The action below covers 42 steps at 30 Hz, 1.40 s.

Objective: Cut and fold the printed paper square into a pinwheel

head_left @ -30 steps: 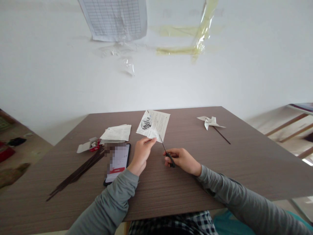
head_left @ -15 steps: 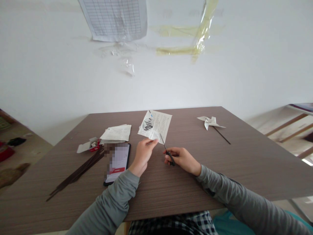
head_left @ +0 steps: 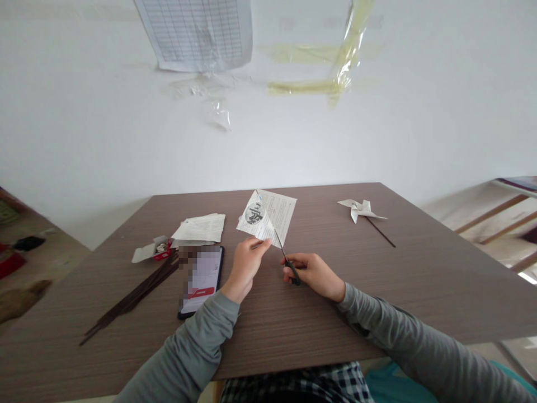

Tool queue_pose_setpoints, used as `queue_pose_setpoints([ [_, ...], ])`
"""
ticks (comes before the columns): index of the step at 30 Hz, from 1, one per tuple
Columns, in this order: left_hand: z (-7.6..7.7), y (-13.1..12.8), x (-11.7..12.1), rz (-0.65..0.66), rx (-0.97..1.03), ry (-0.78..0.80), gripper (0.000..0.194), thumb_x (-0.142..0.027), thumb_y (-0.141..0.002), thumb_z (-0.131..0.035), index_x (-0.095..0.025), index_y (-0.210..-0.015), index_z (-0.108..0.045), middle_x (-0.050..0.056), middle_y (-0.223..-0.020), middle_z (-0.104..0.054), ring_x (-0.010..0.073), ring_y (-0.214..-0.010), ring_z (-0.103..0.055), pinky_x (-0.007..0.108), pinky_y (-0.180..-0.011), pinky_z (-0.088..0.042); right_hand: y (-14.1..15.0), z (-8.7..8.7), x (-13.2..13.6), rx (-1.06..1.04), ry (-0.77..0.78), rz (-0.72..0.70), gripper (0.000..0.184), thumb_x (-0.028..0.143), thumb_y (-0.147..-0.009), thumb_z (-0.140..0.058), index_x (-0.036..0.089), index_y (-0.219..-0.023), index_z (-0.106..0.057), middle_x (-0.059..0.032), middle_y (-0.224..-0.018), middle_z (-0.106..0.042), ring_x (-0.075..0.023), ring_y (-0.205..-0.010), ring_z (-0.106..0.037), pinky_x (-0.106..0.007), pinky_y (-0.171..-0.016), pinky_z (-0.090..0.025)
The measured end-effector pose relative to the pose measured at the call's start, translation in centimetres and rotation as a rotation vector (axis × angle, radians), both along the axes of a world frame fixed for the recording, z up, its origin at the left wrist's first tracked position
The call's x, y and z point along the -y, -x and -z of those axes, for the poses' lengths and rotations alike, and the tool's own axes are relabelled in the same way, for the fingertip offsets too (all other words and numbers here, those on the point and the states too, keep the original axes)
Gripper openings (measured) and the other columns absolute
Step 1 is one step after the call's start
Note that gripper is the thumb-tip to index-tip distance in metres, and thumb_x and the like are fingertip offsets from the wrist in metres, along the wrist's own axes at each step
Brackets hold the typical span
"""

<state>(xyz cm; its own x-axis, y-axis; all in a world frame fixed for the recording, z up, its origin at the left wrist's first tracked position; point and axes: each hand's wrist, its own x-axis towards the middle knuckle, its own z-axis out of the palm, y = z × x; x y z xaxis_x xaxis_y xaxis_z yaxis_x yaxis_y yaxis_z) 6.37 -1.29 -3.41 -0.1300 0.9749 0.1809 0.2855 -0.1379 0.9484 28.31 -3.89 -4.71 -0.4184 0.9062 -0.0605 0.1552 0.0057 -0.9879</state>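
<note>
My left hand (head_left: 247,264) pinches the near edge of a printed sheet of paper (head_left: 282,215) between thumb and fingers. The paper is roughly square, with a round dark picture on its left part, and is held up above the table. My right hand (head_left: 312,273) is closed around the black handles of a pair of scissors (head_left: 292,271). The blades point up and left and lie at the paper's near corner, running into the sheet. A crease or cut line continues from the blade tip toward the far corner; I cannot tell which.
On the brown table (head_left: 377,302) lie a phone (head_left: 205,280), dark thin sticks (head_left: 134,296), a paper stack (head_left: 199,229) and an open small red-and-white box (head_left: 161,249). A paper pinwheel (head_left: 361,210) on a stick lies at right. A wall (head_left: 293,145) rises behind.
The right half of the paper has shifted slightly to the right, and the line across the sheet shows more clearly. Both hands stay almost in place.
</note>
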Motion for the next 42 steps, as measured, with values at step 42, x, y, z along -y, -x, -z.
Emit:
queue_pose_setpoints([
  [42, -1.2, -0.9, 0.9, 0.014, 0.186, 0.066, 0.034, -0.055, -0.076, -0.088, -0.021, -0.077, -0.086, 0.007, -0.085, -0.087, 0.0271, -0.09, -0.075, 0.036, -0.086, -0.053, 0.0, -0.4, -0.1, -0.029, -0.005, 0.031, 0.055, 0.073, -0.078, -0.097, 0.026, -0.104, -0.086, -0.0085, -0.082, -0.082, -0.0306, -0.077, -0.076, -0.045, -0.078, -0.066],
])
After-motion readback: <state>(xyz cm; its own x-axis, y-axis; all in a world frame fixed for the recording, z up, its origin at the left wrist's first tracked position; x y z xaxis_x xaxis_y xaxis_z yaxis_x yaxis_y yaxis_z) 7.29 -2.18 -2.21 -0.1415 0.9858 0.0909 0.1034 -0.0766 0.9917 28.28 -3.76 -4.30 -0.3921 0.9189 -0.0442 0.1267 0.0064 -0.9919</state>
